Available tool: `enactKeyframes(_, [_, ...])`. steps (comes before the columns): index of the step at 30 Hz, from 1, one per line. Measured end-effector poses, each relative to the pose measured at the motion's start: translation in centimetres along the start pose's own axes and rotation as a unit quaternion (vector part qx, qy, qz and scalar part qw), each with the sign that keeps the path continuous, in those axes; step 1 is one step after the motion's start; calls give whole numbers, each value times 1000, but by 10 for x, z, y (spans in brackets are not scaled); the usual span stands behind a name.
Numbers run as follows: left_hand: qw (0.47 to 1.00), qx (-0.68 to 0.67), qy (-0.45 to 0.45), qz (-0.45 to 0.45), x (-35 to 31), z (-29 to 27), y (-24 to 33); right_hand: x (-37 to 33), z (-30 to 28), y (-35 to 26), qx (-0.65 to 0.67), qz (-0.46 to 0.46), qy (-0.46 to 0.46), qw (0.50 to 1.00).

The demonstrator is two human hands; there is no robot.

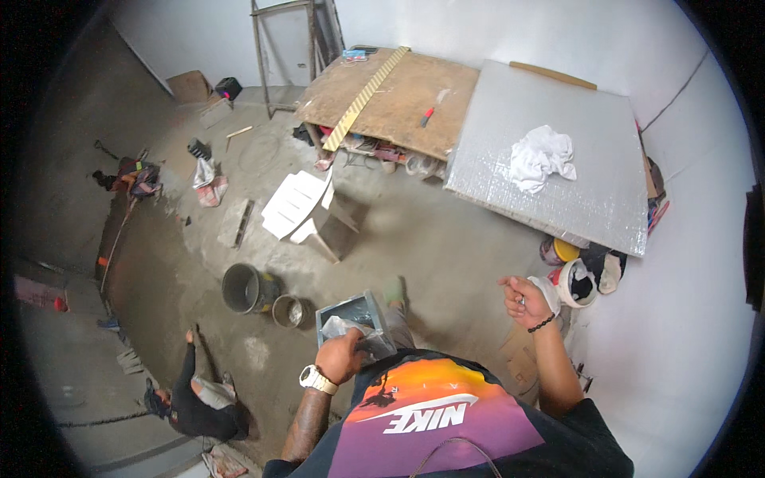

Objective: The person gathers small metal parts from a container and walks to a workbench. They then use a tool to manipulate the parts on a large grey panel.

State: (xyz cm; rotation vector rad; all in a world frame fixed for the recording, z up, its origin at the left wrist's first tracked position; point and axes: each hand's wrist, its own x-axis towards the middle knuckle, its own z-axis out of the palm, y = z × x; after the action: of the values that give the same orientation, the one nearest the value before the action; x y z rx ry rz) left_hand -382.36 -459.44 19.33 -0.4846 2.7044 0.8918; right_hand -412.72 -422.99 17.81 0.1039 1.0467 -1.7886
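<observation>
Low in front of me is a grey, open-topped rectangular box (371, 306) with crumpled clear plastic (344, 326) in it. My left hand (340, 356), with a pale watch on the wrist, is closed on the plastic at the box's near left side; its fingertips are partly hidden. Raised out to the right, apart from the box, is my right hand (526, 301). Its fingers are curled, and a small shiny bit shows among them, too small to name. White material (547, 291) shows just behind that hand; I cannot tell whether they touch.
A white plastic chair (299, 209) stands ahead, with two buckets (250, 288) nearer. Beyond are a wooden table (430, 80) bearing a yellow striped strip and a silver-wrapped panel (590, 203) with a white cloth (543, 158). Another person (209, 410) is low on the left.
</observation>
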Motion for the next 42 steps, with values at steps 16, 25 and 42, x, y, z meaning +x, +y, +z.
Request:
enactKeyframes(16, [972, 97, -23, 212, 509, -112, 16, 205, 4, -145, 29, -2, 197, 980])
enactKeyframes(25, [971, 129, -59, 194, 762, -42, 36, 372, -89, -279, -186, 91, 214, 955])
enactKeyframes(42, [980, -39, 185, 56, 808, 17, 30, 729, -103, -295, -782, -57, -17, 620])
